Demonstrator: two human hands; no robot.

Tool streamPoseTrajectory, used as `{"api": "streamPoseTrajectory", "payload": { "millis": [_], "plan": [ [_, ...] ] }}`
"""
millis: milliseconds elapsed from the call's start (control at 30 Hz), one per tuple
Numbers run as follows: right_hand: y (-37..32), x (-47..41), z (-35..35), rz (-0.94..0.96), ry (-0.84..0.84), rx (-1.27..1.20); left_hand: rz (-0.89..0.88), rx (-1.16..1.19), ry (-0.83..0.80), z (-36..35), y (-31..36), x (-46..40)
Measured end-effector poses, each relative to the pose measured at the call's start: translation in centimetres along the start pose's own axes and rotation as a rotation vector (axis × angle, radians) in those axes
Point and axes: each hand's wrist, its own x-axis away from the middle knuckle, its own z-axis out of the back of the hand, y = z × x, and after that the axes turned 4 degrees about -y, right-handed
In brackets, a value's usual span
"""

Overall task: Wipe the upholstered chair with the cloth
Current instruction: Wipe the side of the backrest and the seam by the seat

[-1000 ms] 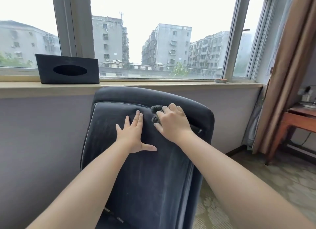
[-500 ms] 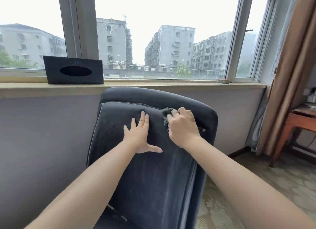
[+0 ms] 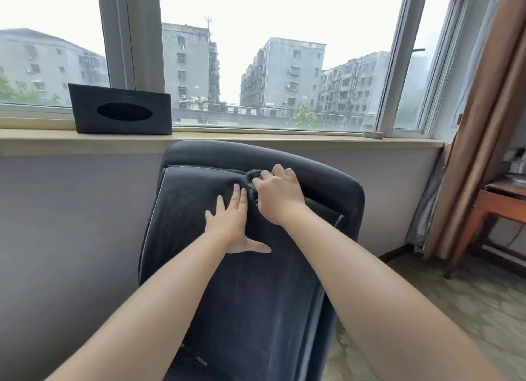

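Note:
A dark blue upholstered chair stands with its back toward the window wall, filling the middle of the view. My right hand presses a small dark grey cloth against the top of the back cushion, near the seam under the chair's upper rim. Most of the cloth is hidden under my fingers. My left hand lies flat on the cushion just left of and below the right hand, fingers together and thumb spread out, holding nothing.
A black tissue box sits on the wooden windowsill behind the chair. A brown curtain hangs at the right, with a wooden side table beside it. Patterned carpet lies to the chair's right.
Both hands have stayed near the top of the cushion; the right hand with the cloth shifted slightly upward toward the seam, and the view drifted a little.

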Motion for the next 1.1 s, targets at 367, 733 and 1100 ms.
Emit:
{"api": "streamPoseTrajectory", "payload": {
  "millis": [367, 733, 1100],
  "plan": [
    [5.5, 11.3, 2.1, -0.156, 0.062, 0.13, -0.012, 0.167, -0.055, -0.2, 3.4, 3.1],
    [3.4, 7.2, 0.6, -0.146, 0.028, 0.101, -0.045, 0.082, 0.059, -0.3, 0.9, 1.5],
    [0.6, 0.7, -1.7, -0.092, 0.1, 0.025, -0.068, 0.038, 0.13, -0.4, -3.4, -1.8]
  ]
}}
